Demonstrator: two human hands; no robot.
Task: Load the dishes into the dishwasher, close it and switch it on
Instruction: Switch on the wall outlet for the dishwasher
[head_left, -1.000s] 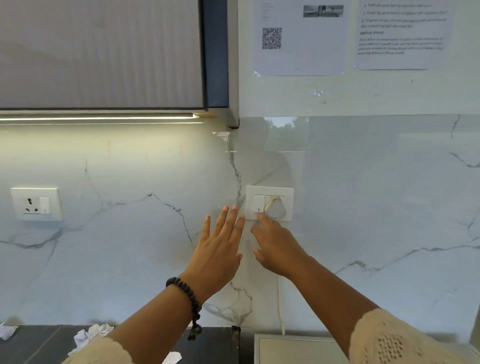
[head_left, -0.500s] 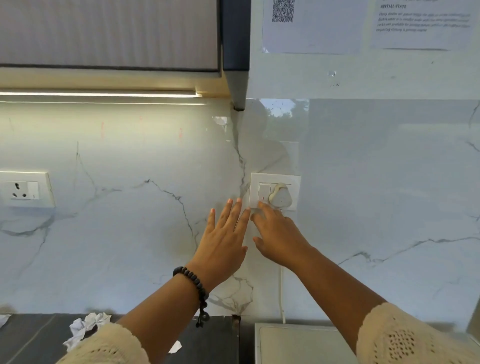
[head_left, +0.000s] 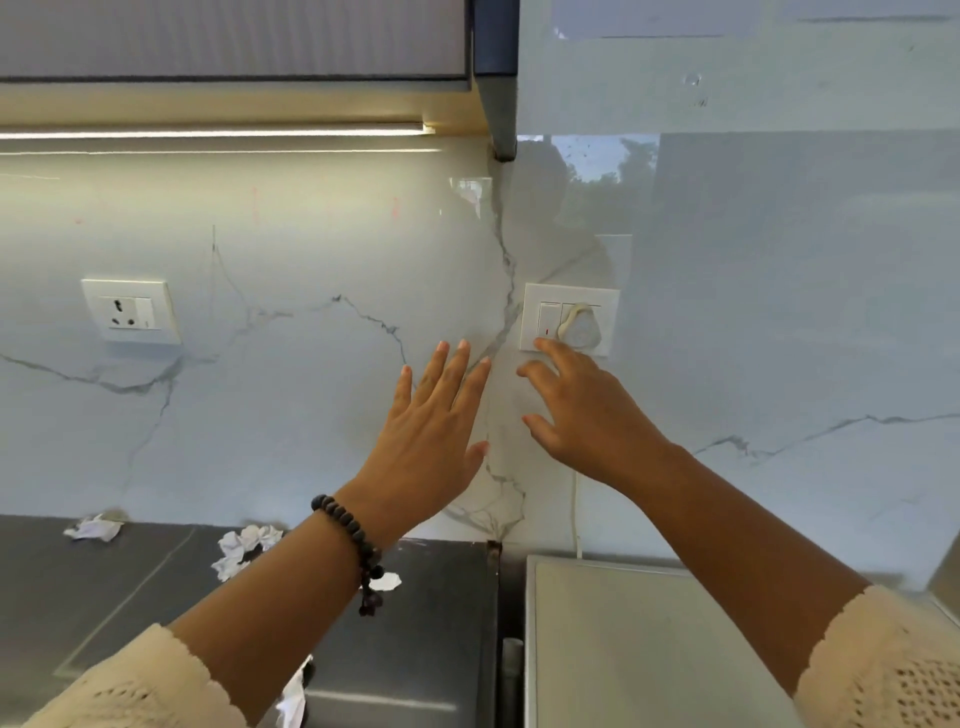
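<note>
R hand (head_left: 582, 410) grip spread, fingertip at lower edge of wall switch (head_left: 548, 320), w/ white plug (head_left: 577, 328) beside it. L hand (head_left: 434, 441) spread flat, near marble wall (head_left: 260, 415). Crumpled paper (head_left: 244, 545) on worktop (head_left: 130, 597) below.

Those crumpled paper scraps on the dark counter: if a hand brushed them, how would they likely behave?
The crumpled paper looks thin and loosely balled, so probably very light and apt to slide on the counter. Its creases suggest it would squash, not break. The irregular shape probably would not roll far.
</note>
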